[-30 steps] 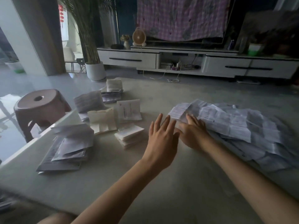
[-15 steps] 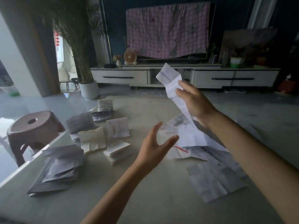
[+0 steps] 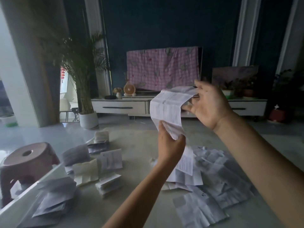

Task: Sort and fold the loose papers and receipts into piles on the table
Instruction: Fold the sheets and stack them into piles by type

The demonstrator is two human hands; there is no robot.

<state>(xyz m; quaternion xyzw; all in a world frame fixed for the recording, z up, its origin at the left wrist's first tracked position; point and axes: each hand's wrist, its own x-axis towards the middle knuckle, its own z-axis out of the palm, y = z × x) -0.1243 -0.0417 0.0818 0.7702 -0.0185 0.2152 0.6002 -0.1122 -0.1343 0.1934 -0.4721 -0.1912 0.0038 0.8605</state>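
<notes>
A long printed receipt [image 3: 167, 109] hangs curved in the air above the table [image 3: 139, 139]. My right hand [image 3: 209, 104] pinches its top end between thumb and fingers. My left hand [image 3: 170, 145] grips its lower end from below. Under both hands a loose heap of unfolded papers [image 3: 218, 175] spreads over the right side of the table. Several folded piles [image 3: 108, 183] lie on the left side, among them a cream sheet [image 3: 86, 171] and a flat stack [image 3: 52, 198] near the left edge.
A pink plastic stool [image 3: 26, 162] stands just off the table's left edge. Beyond the table are a potted palm [image 3: 87, 119], a white low cabinet [image 3: 121, 106] with a small fan [image 3: 129, 89], and a screen under pink checked cloth [image 3: 164, 68].
My right hand lifted one receipt from the heap and raised it. My left hand, open before, came up and took hold of the lower end. The view tilted upward.
</notes>
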